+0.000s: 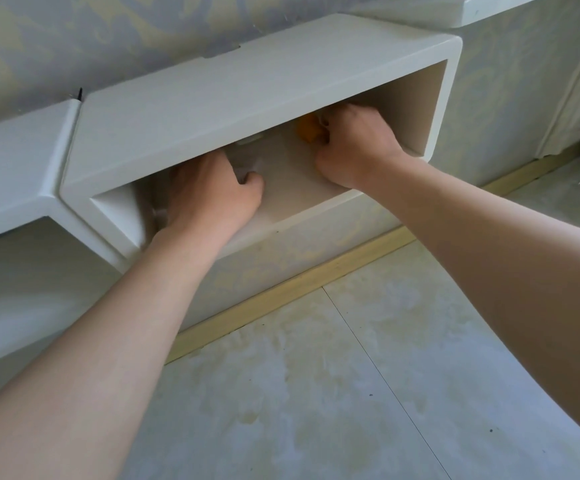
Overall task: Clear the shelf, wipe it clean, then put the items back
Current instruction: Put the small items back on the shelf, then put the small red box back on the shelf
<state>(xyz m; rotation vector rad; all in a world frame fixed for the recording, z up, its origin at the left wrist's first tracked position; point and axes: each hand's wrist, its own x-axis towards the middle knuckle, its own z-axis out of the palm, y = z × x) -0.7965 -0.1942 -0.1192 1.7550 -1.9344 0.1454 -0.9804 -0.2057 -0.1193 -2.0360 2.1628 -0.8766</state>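
as left hand (208, 194) and right hand (354, 147) enter the shelf (247, 98), fingers (322, 139) curl.

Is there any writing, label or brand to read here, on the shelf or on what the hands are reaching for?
None can be read.
The shelf, wallpaper and floor bear no writing.
The orange thing gripped by the right hand is mostly hidden and shows no label; what the left hand reaches for is hidden too.
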